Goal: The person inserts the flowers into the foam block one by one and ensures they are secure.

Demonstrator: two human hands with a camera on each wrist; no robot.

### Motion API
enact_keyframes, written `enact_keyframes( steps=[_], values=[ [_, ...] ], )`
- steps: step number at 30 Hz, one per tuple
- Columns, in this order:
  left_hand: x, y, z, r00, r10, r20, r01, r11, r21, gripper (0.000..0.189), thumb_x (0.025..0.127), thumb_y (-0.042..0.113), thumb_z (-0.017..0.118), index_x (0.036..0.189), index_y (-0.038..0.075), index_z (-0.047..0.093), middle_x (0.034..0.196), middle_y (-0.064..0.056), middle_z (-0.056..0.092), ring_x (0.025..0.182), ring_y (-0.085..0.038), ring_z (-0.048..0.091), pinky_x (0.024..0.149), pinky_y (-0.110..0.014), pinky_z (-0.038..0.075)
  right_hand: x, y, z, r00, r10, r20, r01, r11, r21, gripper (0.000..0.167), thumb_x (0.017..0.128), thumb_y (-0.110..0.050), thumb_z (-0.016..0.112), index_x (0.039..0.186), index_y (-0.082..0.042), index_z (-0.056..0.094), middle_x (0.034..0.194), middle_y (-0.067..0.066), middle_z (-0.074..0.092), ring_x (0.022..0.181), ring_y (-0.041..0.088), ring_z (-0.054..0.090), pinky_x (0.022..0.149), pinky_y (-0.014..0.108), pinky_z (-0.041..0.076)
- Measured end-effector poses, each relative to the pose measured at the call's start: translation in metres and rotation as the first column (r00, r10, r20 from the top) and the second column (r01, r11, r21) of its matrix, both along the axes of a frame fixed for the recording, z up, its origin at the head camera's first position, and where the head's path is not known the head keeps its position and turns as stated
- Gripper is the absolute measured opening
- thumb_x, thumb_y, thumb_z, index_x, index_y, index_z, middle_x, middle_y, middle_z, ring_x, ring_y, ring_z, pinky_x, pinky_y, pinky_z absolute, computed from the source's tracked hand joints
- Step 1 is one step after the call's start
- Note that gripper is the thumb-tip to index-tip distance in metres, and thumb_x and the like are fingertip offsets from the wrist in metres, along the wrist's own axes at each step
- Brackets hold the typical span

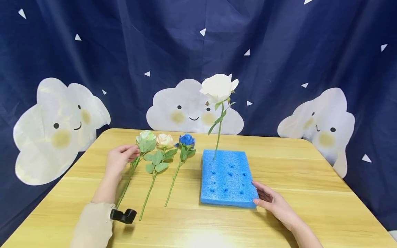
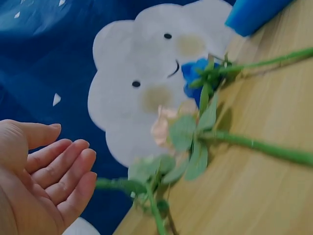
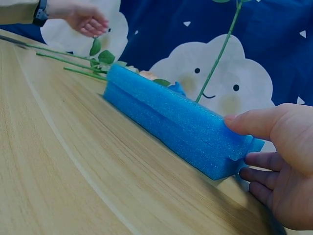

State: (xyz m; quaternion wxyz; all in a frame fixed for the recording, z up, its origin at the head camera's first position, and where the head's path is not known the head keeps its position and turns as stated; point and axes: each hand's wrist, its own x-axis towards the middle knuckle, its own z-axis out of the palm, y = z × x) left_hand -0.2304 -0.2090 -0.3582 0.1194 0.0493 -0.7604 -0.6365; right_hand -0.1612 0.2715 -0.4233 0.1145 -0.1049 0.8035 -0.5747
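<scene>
My left hand hovers at the leaves of a white-green artificial rose, the leftmost on the table. In the left wrist view its fingers are loosely bent, with nothing between them. A pale peach rose and a blue rose lie beside that one, stems towards me. With relaxed fingers, my right hand rests against the right side of a blue foam block, thumb at the near right corner. A white rose stands upright in the block's far left part.
Several small holes dot the foam's top. Beneath everything is a light wooden table. Behind it hangs a dark blue curtain with smiling clouds. A black device sits on my left wrist, over the lower stems.
</scene>
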Motion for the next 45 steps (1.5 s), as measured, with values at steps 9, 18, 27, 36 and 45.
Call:
enact_keyframes(
  steps=[9, 18, 27, 36, 45],
  values=[
    [0.02, -0.04, -0.022, 0.99, 0.001, 0.14, 0.016, 0.993, -0.116, 0.048, 0.092, 0.021, 0.059, 0.121, -0.016, 0.049, 0.087, -0.001, 0.069, 0.074, -0.004, 0.064, 0.071, -0.026, 0.055, 0.003, 0.001, 0.002, 1.0, 0.008, -0.008, -0.008, 1.0, -0.005, 0.062, 0.091, -0.014, 0.06, 0.143, 0.0, 0.029, 0.145, 0.023, 0.029, 0.131, 0.04, 0.027, 0.09, 0.009, 0.035],
    [0.028, -0.048, -0.05, 0.946, -0.101, 0.308, 0.153, 0.977, -0.149, 0.05, 0.093, 0.018, 0.058, 0.123, -0.019, 0.044, 0.096, -0.017, 0.067, 0.08, -0.013, 0.065, 0.074, -0.028, 0.055, 0.003, 0.001, 0.0, 1.0, 0.002, 0.004, -0.002, 1.0, 0.0, 0.063, 0.091, -0.014, 0.06, 0.143, 0.0, 0.03, 0.145, 0.023, 0.029, 0.131, 0.04, 0.028, 0.09, 0.009, 0.036],
    [0.025, -0.048, -0.051, 0.922, -0.117, 0.368, 0.21, 0.952, -0.224, 0.047, 0.09, 0.019, 0.06, 0.118, -0.018, 0.05, 0.092, -0.013, 0.066, 0.079, -0.018, 0.063, 0.072, -0.035, 0.054, 0.003, 0.0, -0.001, 1.0, 0.005, 0.015, -0.005, 1.0, -0.003, 0.063, 0.091, -0.015, 0.06, 0.143, -0.001, 0.029, 0.146, 0.023, 0.028, 0.131, 0.04, 0.028, 0.089, 0.009, 0.036],
    [0.018, -0.044, -0.048, 0.907, -0.135, 0.398, 0.272, 0.911, -0.312, 0.036, 0.085, 0.013, 0.063, 0.11, -0.013, 0.059, 0.089, -0.009, 0.066, 0.073, -0.015, 0.06, 0.064, -0.032, 0.051, 0.003, 0.0, -0.001, 1.0, -0.01, -0.021, 0.01, 1.0, 0.01, 0.061, 0.09, -0.014, 0.06, 0.143, -0.001, 0.031, 0.145, 0.022, 0.03, 0.129, 0.038, 0.029, 0.09, 0.01, 0.037],
    [0.019, -0.044, -0.047, 0.87, -0.209, 0.447, 0.356, 0.893, -0.275, 0.033, 0.086, 0.015, 0.063, 0.107, -0.01, 0.063, 0.081, -0.005, 0.068, 0.068, -0.016, 0.06, 0.06, -0.032, 0.049, 0.001, 0.0, 0.002, 1.0, -0.001, -0.001, 0.001, 1.0, 0.003, 0.062, 0.091, -0.015, 0.06, 0.143, -0.001, 0.03, 0.146, 0.022, 0.028, 0.131, 0.039, 0.027, 0.09, 0.009, 0.036]
  ],
)
